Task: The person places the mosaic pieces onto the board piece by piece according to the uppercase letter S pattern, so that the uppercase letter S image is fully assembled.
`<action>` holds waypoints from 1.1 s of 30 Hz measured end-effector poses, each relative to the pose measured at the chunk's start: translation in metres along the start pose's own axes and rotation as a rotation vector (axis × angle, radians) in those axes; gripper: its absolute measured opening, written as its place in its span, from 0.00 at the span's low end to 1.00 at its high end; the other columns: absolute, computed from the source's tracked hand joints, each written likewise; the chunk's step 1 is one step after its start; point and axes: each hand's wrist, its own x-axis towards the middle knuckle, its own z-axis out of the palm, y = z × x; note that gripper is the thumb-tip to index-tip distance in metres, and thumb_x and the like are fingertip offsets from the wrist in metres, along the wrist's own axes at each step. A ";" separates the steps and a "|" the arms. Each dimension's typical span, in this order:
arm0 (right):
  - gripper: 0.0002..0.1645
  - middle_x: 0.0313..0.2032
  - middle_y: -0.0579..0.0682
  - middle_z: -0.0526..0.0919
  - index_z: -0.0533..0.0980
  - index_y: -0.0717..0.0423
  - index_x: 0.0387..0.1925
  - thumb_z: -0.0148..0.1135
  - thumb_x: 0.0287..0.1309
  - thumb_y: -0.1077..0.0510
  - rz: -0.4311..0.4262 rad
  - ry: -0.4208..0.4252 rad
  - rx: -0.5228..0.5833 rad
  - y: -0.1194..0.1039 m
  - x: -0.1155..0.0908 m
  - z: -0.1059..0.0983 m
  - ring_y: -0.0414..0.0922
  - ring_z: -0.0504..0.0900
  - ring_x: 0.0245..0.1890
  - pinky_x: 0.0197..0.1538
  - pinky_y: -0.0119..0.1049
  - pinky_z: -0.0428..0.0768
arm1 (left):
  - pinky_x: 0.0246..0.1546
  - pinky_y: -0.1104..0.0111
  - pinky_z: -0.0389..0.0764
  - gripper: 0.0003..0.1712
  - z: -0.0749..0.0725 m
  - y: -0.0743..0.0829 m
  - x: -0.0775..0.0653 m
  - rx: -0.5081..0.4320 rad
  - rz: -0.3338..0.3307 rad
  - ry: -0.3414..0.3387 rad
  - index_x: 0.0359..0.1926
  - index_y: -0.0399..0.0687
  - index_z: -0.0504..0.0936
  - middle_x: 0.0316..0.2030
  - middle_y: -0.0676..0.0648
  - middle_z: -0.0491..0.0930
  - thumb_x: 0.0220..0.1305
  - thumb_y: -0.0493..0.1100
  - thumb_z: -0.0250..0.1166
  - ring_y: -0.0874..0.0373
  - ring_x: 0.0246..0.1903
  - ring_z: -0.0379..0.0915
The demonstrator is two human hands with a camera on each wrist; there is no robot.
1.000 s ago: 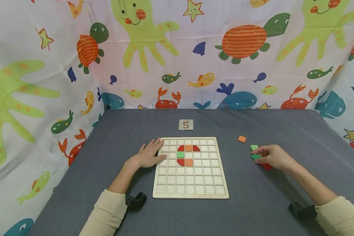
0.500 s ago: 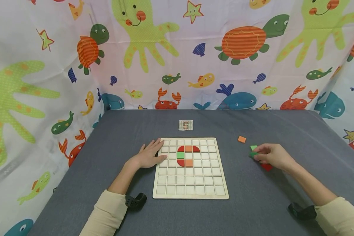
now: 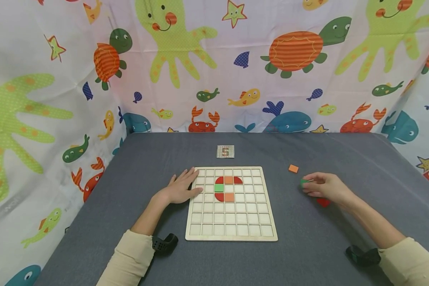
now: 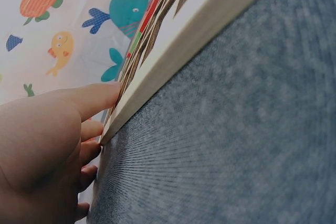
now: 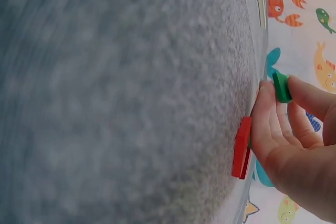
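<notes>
The pinched piece [image 5: 282,88] is green, the gridded board [image 3: 242,219] cream, the tabletop [image 3: 157,159] grey.

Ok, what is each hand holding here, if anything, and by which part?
The right hand pinches a green piece between its fingertips; whether by faces or edges is unclear. The left hand only touches the board's edge.

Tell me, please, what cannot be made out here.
Head view: cells on the pattern card, too small.
Head view: shape of the green tile, partly behind the right hand.
Head view: extent of the red piece, partly behind that hand.
Left wrist view: rest of the grid board, cut by the top edge.
</notes>
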 end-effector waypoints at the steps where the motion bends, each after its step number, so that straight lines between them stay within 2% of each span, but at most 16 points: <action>1: 0.29 0.47 0.58 0.80 0.66 0.74 0.57 0.61 0.64 0.55 0.007 -0.006 0.002 -0.001 0.001 0.001 0.42 0.82 0.43 0.46 0.37 0.80 | 0.64 0.41 0.34 0.42 0.000 0.000 0.000 0.000 0.000 0.001 0.74 0.39 0.48 0.73 0.39 0.42 0.71 0.56 0.52 0.41 0.71 0.33; 15: 0.28 0.45 0.52 0.81 0.73 0.68 0.52 0.65 0.60 0.51 0.041 -0.019 -0.110 -0.012 0.010 0.023 0.42 0.79 0.42 0.45 0.35 0.79 | 0.64 0.40 0.35 0.42 -0.002 0.002 0.000 0.017 -0.010 -0.006 0.74 0.41 0.48 0.73 0.39 0.41 0.71 0.57 0.51 0.42 0.71 0.33; 19: 0.28 0.46 0.52 0.80 0.73 0.68 0.53 0.65 0.60 0.51 0.040 -0.024 -0.108 -0.015 0.013 0.030 0.42 0.78 0.42 0.45 0.36 0.79 | 0.64 0.40 0.35 0.42 -0.002 0.003 0.000 0.018 -0.011 -0.009 0.74 0.41 0.48 0.73 0.40 0.41 0.71 0.57 0.52 0.42 0.71 0.33; 33: 0.23 0.36 0.52 0.81 0.74 0.68 0.49 0.67 0.57 0.56 -0.002 -0.071 -0.070 -0.028 0.024 0.052 0.47 0.81 0.39 0.44 0.39 0.80 | 0.64 0.41 0.34 0.42 -0.002 0.002 -0.001 0.011 -0.008 -0.007 0.74 0.41 0.47 0.73 0.39 0.41 0.71 0.57 0.52 0.41 0.71 0.33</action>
